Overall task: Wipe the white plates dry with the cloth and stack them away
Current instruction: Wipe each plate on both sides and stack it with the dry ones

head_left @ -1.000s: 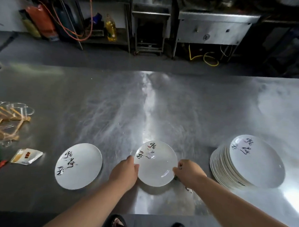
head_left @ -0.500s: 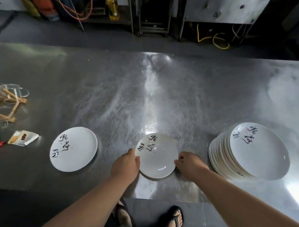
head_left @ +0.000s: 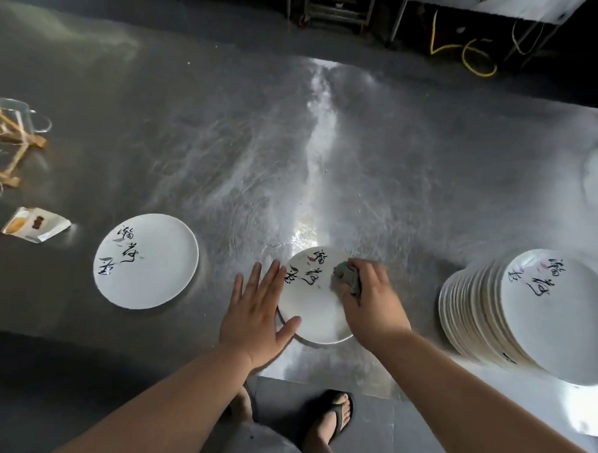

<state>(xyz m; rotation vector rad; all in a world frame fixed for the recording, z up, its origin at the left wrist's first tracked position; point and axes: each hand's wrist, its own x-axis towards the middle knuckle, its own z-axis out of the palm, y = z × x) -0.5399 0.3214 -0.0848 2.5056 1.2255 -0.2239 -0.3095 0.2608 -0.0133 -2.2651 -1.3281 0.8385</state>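
Your left hand (head_left: 258, 313) now lies spread against the centre plate (head_left: 313, 309), right hand (head_left: 373, 298) clutches the cloth (head_left: 348, 280) on it: wiping. Next: regrip, stack on lower-left plate (head_left: 145, 260).

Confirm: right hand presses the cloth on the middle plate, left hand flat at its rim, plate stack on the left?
Wrong side: the head view shows the plate stack on the right. Rest holds: right hand presses the cloth on the middle plate, left hand flat at its rim.
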